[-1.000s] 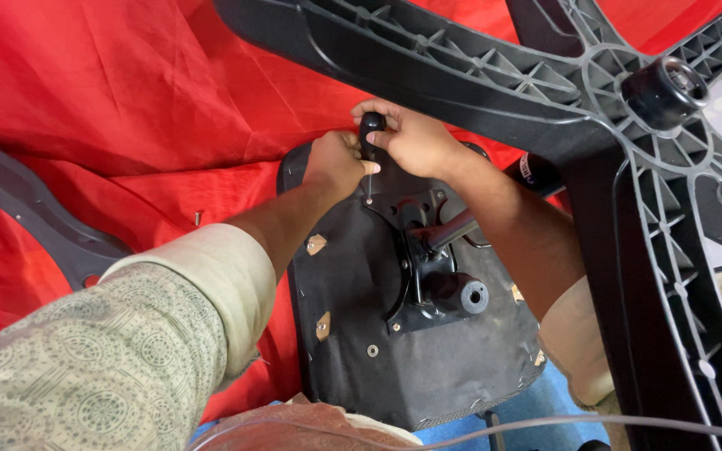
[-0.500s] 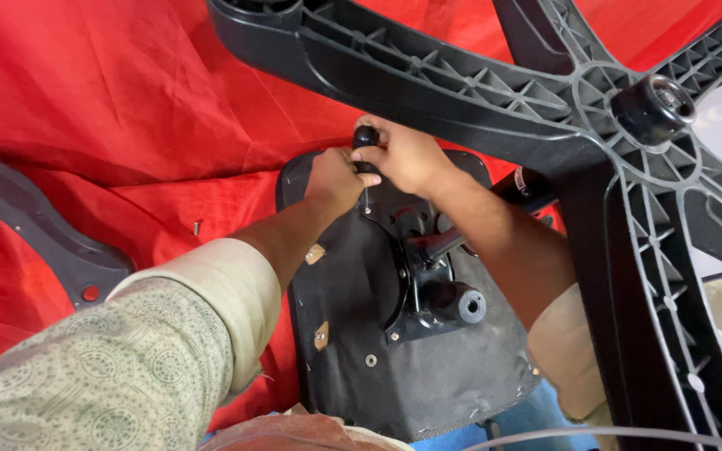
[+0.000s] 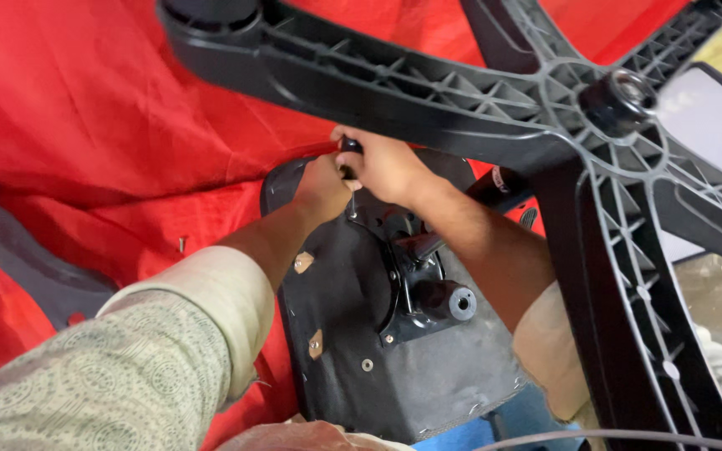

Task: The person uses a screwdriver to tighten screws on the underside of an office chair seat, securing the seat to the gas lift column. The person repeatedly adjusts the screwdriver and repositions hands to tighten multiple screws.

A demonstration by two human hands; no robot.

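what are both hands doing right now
Left hand: closed on the screwdriver, low on its handle.
Right hand: closed on the screwdriver handle's top.

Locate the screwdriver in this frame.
In the head view, the screwdriver stands upright just above centre, gripped by the left hand and right hand, at the seat underside's far edge.

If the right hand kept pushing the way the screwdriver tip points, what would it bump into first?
Probably the black metal mechanism plate: the right hand holds the screwdriver tip-down right above its edge on the seat underside. Depth is unclear.
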